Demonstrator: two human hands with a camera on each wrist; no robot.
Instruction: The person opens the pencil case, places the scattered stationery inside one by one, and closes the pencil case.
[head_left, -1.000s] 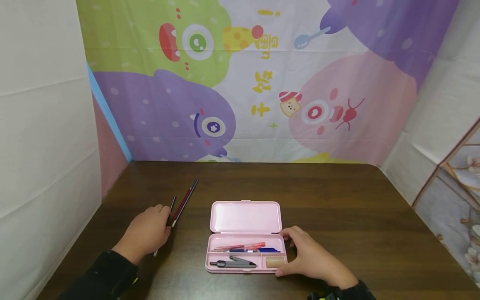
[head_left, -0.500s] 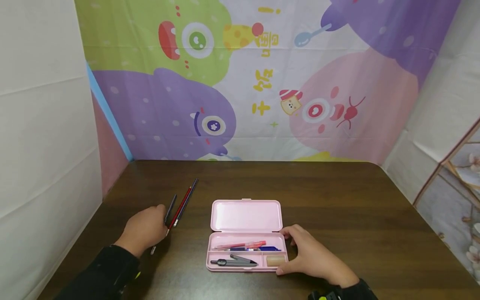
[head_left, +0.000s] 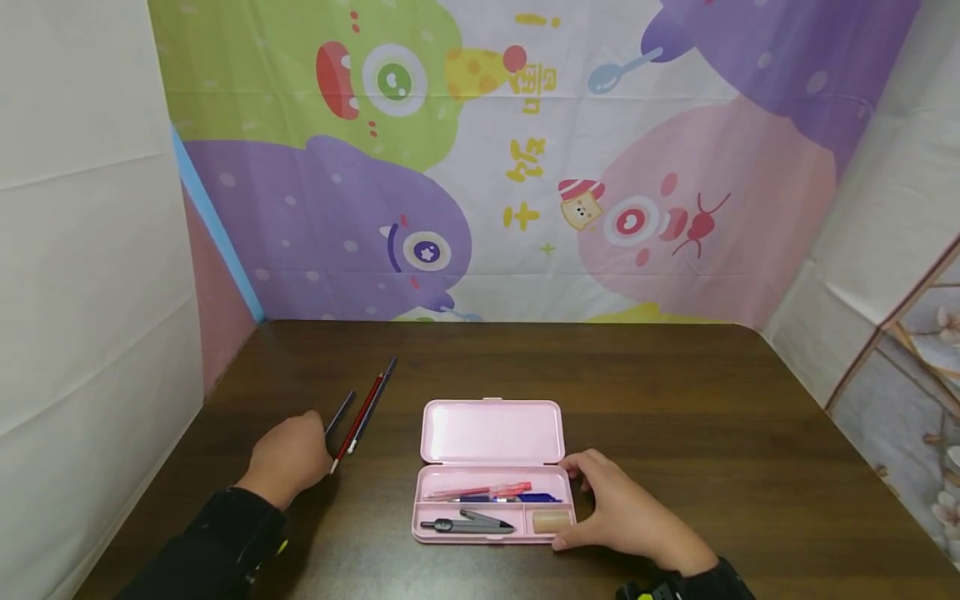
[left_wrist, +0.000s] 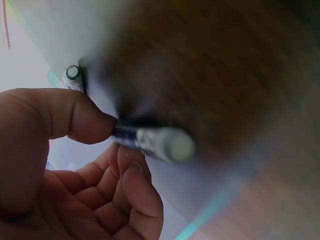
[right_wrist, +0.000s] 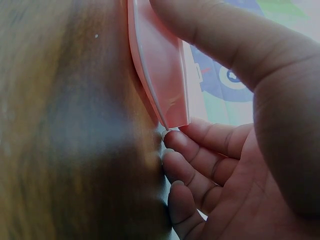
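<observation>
My left hand (head_left: 291, 457) pinches a dark pencil (head_left: 341, 412) between thumb and fingers at the left of the table. Its white eraser end (left_wrist: 176, 145) points at the left wrist camera, slightly blurred. Just right of that hand lie a red pencil (head_left: 358, 421) and a dark blue pencil (head_left: 374, 404), side by side. My right hand (head_left: 626, 517) grips the right end of an open pink pencil case (head_left: 491, 467), thumb at the front corner, fingers at the back. Inside are a red pen (head_left: 480, 491), a blue pen (head_left: 536, 498), a grey compass (head_left: 468, 525) and a tan eraser (head_left: 551, 522).
All of this is on a dark brown wooden table (head_left: 675, 400). A cartoon-printed cloth (head_left: 510, 275) hangs behind it, and white cloth (head_left: 90, 250) closes off the left side. The case lid (head_left: 491, 429) is folded back, away from me.
My left hand has shifted slightly left with the dark pencil, whose rear end has gone from view behind the hand. The red pencil's lower end now shows. My right hand has stayed on the case.
</observation>
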